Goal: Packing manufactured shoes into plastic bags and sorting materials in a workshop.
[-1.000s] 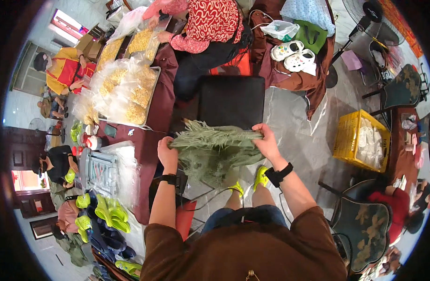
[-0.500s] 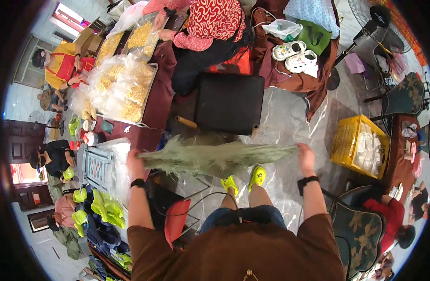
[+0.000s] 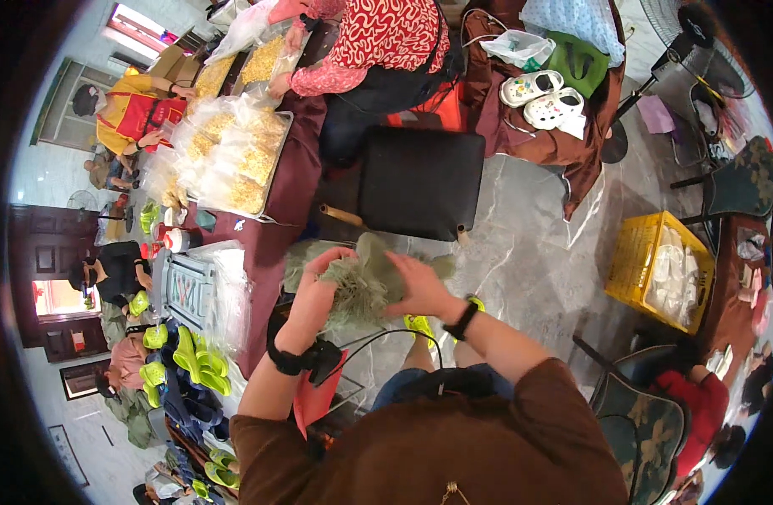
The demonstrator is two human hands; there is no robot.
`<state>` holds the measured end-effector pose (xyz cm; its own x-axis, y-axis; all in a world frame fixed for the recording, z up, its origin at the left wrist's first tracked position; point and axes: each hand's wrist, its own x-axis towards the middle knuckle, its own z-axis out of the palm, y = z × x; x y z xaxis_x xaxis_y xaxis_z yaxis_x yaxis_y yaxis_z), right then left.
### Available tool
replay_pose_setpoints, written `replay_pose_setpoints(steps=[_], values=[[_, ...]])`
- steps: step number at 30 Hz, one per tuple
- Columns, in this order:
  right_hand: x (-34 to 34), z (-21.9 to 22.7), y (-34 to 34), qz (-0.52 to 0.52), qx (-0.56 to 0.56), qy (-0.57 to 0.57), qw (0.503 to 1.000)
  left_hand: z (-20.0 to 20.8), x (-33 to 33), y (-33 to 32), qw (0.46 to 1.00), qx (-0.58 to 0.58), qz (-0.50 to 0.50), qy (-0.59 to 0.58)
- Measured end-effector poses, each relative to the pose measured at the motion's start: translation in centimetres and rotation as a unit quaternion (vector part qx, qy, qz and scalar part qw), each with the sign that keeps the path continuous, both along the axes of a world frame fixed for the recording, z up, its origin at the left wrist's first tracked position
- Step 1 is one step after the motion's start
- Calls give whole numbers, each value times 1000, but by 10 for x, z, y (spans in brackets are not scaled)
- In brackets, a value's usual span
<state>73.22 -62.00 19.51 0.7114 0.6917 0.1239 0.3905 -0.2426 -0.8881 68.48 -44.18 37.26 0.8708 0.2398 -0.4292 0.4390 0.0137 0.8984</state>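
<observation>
A grey-green cloth with a frayed, fringed edge (image 3: 365, 290) is bunched up in front of me, above the floor. My left hand (image 3: 315, 295) curls its fingers round the left side of the bundle. On the other side, my right hand (image 3: 422, 290) grips the cloth, thumb and fingers pressing it from the right. Part of the cloth trails out behind both hands. I wear a dark band on each wrist.
A black stool (image 3: 420, 181) stands just beyond the cloth. At left, a table with a maroon cover (image 3: 290, 181) bears bagged yellow pieces on trays. To the right stands a yellow crate (image 3: 635, 261). A person in a red patterned top (image 3: 391, 38) works opposite.
My hands have come together from far apart, gathering the stretched cloth into a bunch between them. The view has shifted slightly.
</observation>
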Motion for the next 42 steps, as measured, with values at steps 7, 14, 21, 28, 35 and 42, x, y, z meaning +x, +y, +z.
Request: replay_pose_setpoints(steps=[7, 14, 21, 28, 35, 42], values=[[17, -112, -37, -132, -48, 144, 980, 54, -18, 56, 957, 289, -14, -26], [18, -70, -95, -53, 98, 481, 870, -43, -41, 142, 957, 267, 103, -47], [36, -109, -123, -82, -86, 272, 955, -170, 3, 237, 956, 267, -91, 81], [105, -110, -77, -254, 60, 317, 912, -247, 74, 285, 995, 77, 60, 33], [149, -165, -65, -331, 9, 311, 891, -331, 158, 280, 977, 202, 31, 65], [137, -219, -65, -317, 56, 491, 810, -404, 135, 320, 953, 250, -120, 126]])
